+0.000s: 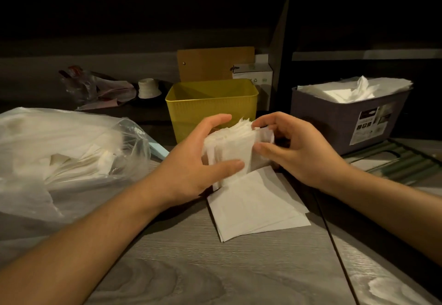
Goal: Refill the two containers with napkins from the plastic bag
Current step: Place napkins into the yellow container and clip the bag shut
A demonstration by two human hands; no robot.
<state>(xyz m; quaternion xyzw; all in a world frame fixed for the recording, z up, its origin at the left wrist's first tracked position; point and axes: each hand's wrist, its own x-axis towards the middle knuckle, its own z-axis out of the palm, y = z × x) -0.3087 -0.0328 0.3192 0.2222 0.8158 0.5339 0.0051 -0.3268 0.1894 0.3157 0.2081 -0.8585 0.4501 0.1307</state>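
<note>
A grey wood-grain table (191, 269) sits in a dim room with a dark wall behind. Above its middle, both hands hold a thick stack of white napkins (235, 145) standing on edge: the left hand (191, 161) grips it with thumb in front and fingers curled over the top, and the right hand (299, 148) pinches its right side with curled fingers. Below the stack, a few flat napkins (256, 206) lie on the table.

The clear plastic bag (59, 151), at left, holds more loose white napkins. Just behind the hands stands a yellow ribbed container (210, 104), whose visible inside shows no napkins. To its right, a grey container (346, 123) is filled to the brim with napkins and carries a label too small to read. Behind the yellow one, a white box (257, 75) shows a recycling symbol.
</note>
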